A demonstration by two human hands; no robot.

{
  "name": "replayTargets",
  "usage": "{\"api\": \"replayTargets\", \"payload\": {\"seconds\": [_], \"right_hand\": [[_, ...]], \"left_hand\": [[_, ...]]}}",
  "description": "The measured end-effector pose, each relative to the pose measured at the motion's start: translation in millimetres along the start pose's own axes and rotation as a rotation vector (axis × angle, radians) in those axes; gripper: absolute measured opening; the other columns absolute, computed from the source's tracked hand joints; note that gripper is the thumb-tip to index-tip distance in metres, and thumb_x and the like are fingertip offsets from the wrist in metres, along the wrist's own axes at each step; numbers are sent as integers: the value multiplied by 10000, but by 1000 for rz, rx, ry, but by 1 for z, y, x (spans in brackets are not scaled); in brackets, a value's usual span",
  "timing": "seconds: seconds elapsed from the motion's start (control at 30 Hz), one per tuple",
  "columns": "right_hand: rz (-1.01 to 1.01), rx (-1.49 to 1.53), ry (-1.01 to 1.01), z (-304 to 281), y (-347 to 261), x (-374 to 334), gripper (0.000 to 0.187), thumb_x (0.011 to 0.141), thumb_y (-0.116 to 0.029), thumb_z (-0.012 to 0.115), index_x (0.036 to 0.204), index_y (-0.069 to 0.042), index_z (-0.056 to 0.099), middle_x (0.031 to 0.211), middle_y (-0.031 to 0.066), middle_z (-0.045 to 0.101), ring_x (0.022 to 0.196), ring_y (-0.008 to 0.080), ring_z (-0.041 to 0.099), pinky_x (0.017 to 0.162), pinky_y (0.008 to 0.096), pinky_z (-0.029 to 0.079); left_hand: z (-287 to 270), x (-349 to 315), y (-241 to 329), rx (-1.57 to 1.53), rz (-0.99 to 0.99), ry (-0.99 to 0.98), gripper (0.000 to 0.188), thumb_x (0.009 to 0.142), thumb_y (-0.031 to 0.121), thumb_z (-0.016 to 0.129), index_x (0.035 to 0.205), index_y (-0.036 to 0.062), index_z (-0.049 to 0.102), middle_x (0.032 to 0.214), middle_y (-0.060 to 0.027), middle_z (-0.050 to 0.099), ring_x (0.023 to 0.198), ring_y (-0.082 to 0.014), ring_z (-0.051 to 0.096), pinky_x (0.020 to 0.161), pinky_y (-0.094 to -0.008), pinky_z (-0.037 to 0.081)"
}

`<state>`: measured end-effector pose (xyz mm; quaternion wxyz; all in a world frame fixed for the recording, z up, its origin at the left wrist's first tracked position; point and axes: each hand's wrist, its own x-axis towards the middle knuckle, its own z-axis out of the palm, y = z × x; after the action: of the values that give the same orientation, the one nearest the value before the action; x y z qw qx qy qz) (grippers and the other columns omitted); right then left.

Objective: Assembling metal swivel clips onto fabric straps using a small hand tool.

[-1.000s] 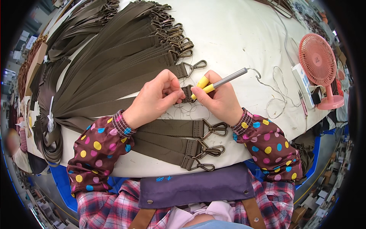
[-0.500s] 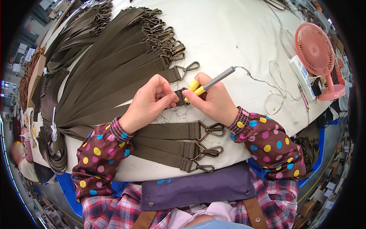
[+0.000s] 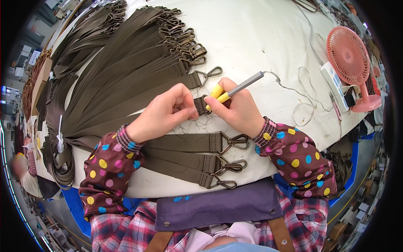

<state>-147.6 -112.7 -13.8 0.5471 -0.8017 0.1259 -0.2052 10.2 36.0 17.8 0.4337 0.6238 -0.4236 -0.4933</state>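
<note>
My left hand (image 3: 166, 111) has its fingers closed at the stitched end of a dark olive webbing strap (image 3: 200, 106); the strap continues under the hand. My right hand (image 3: 237, 107) grips a slim grey-and-yellow corded pen-shaped tool (image 3: 247, 82), its yellow end at the strap's stitched end. A yellow cover (image 3: 217, 90) wraps a finger of that hand. Loose dark threads (image 3: 195, 126) lie below the strap end. Nearer to me rest several straps with metal snap hooks (image 3: 235, 142). The strap's own hook is mostly hidden by my right fingers.
A large fanned bundle of hooked straps (image 3: 121, 63) covers the left of the pale table (image 3: 252, 38), tied with a white tie (image 3: 60, 143). At the right stand a pink fan (image 3: 348, 54) and a white power strip (image 3: 334, 86). The tool's grey cord (image 3: 294, 90) loops between.
The left hand's fingers have curled a little more, and more of the strap's stitched end shows. The tool has shifted slightly right with my right hand. The view has moved a little.
</note>
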Motion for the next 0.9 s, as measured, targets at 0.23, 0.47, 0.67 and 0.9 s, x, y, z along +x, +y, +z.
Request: {"api": "replayTargets", "payload": {"seconds": [0.23, 0.47, 0.67, 0.9], "right_hand": [[78, 203, 14, -2, -2, 6, 247, 888, -179, 641, 820, -14, 470, 716, 78, 647, 619, 90, 608, 533, 238, 463], [46, 172, 17, 2, -6, 0, 235, 882, -167, 643, 824, -21, 468, 720, 75, 649, 629, 85, 604, 538, 234, 460], [88, 134, -42, -1, -7, 0, 181, 895, -126, 631, 869, -39, 474, 736, 33, 622, 642, 48, 551, 560, 203, 436], [78, 140, -12, 2, -4, 1, 235, 876, -172, 650, 828, -18, 480, 686, 63, 627, 607, 94, 600, 537, 236, 459]], "left_hand": [[-25, -10, 44, 789, 105, -248, 213, 823, 88, 678, 998, 30, 571, 939, -84, 597, 821, -204, 618, 716, -314, 514], [-24, 27, 27, 836, 311, -327, 232, 813, 114, 693, 990, 51, 557, 930, -90, 516, 759, -228, 592, 673, -347, 493], [-19, 23, 24, 760, 240, -242, 222, 809, 118, 699, 974, 57, 562, 909, -79, 499, 744, -215, 574, 676, -340, 487], [-31, 11, 25, 896, 239, -344, 161, 820, 182, 682, 902, 89, 580, 895, -73, 539, 785, -271, 583, 676, -370, 471]]}}
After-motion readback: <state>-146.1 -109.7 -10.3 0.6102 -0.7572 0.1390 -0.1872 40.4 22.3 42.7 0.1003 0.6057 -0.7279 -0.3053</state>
